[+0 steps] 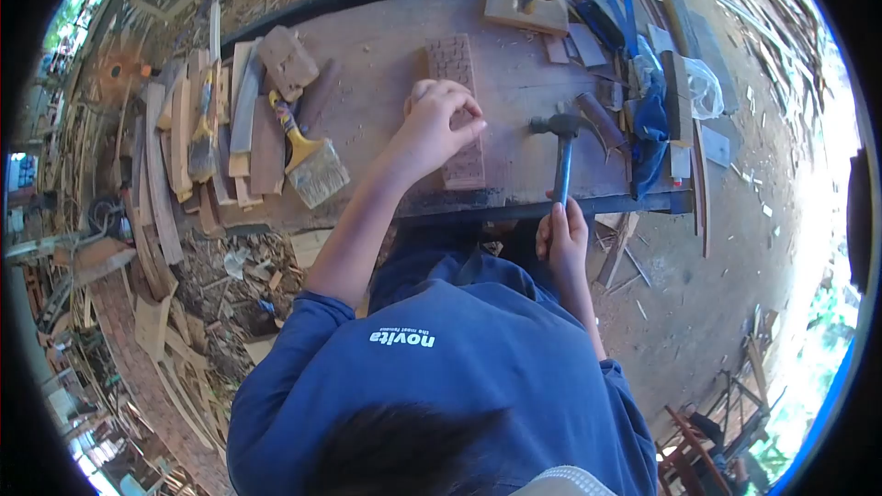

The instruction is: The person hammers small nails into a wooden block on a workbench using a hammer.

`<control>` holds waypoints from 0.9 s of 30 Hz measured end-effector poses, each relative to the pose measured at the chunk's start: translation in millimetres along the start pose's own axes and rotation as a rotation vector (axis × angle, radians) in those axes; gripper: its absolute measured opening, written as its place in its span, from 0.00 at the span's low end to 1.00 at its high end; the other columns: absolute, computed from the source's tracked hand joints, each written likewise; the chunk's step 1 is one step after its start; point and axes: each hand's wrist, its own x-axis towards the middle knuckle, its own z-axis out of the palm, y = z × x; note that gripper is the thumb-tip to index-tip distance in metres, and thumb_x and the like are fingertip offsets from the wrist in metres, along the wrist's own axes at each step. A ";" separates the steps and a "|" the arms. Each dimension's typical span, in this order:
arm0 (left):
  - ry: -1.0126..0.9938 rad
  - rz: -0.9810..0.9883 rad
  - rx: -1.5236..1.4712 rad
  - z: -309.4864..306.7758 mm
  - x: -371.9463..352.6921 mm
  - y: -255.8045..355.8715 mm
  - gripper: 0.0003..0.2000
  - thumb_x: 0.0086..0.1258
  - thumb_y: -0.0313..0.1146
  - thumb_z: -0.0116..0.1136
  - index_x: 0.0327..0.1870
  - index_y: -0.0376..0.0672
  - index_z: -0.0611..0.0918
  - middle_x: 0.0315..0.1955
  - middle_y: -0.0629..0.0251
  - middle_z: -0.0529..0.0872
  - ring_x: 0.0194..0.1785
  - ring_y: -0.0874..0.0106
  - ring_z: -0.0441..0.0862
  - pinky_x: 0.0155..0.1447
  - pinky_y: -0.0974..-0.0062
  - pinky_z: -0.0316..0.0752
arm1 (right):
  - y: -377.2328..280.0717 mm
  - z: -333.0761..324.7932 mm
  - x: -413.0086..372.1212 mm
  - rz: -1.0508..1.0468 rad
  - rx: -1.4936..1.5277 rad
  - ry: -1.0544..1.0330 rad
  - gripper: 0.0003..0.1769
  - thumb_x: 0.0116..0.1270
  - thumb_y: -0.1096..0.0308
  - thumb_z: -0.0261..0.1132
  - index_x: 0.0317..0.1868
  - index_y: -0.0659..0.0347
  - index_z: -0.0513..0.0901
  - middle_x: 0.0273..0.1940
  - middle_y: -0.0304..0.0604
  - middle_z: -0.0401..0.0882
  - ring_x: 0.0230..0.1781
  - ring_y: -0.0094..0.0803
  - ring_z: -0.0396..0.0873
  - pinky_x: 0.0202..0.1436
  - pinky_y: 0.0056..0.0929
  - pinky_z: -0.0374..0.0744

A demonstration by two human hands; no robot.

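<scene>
My right hand (pixel 562 234) is wrapped around the handle of a hammer (pixel 563 161), whose dark head lies over the bench at the right. My left hand (pixel 436 129) is above the middle of a narrow reddish-brown wooden block (pixel 450 60) with a carved pattern on its upper face. Its fingers are curled in with thumb and forefinger close together; whatever they pinch, if anything, is too small or hidden to make out. The hand covers the block's middle part, while both ends show. A gap separates the hammer head from the block.
On the workbench (pixel 377 55), two paintbrushes, one broad paintbrush (pixel 317 170) among them, lie left with wooden strips (pixel 243 115). A wooden hand plane (pixel 526 5) sits at the back. Blue cloth (pixel 650 133) and a brown cylinder (pixel 602 119) lie right. Wood scraps litter the ground.
</scene>
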 end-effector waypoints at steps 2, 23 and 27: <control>0.008 0.021 0.002 -0.8 32.7 -0.8 0.07 0.64 0.35 0.68 0.36 0.43 0.85 0.48 0.61 0.85 0.61 0.58 0.74 0.68 0.61 0.66 | 16.7 -3.7 5.2 0.042 0.183 -0.012 0.16 0.83 0.59 0.48 0.58 0.62 0.71 0.22 0.34 0.67 0.12 0.19 0.65 0.15 0.18 0.65; -0.026 -0.245 0.589 106.6 276.2 -40.9 0.19 0.67 0.39 0.59 0.52 0.34 0.85 0.58 0.46 0.78 0.63 0.52 0.77 0.66 0.57 0.75 | 18.5 -21.8 13.3 0.059 0.316 -0.144 0.19 0.84 0.60 0.44 0.64 0.64 0.68 0.25 0.37 0.72 0.16 0.22 0.70 0.21 0.21 0.72; -0.085 -0.229 0.720 106.4 277.1 -30.9 0.18 0.69 0.38 0.58 0.54 0.37 0.84 0.60 0.49 0.77 0.65 0.54 0.75 0.65 0.58 0.76 | 24.5 -21.8 15.4 0.049 0.348 -0.151 0.21 0.83 0.57 0.46 0.64 0.64 0.69 0.25 0.37 0.72 0.15 0.22 0.70 0.20 0.19 0.71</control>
